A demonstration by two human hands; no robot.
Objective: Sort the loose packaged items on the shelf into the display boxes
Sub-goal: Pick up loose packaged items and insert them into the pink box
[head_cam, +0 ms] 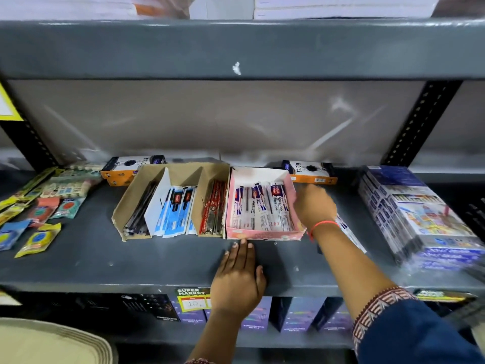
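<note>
- Head view: nearest the camera, the left hand (237, 279) lies flat and open, palm down, on the front part of the dark grey metal shelf (105, 261), its fingertips just short of the front wall of the pink cardboard display box (262, 234).
- Below the shelf edge a yellow "SUPER MARKET" price tag (193, 298) shows beside the left wrist.
- The right hand (315, 206), with a red thread on the wrist and a dark blue sleeve (409, 334) with a patterned cuff, is at the right wall of the pink box; it is blurred, and I cannot tell whether it grips anything.
- Under the right forearm one loose white packet (350, 232) lies on the shelf, just beside the pink box.
- The pink box holds a row of white pen packets (262, 206).
- Touching its left side stands a brown cardboard display box (123, 206) with three compartments: dark pens on the left, blue-and-white packets (174, 208) in the middle, red packets (214, 208) on the right.
- Far left lie loose colourful packets (39, 206); far right, a stack of blue shrink-wrapped boxes (417, 214).
- At the back, two orange-and-black boxes (131, 168) stand against the wall.
</note>
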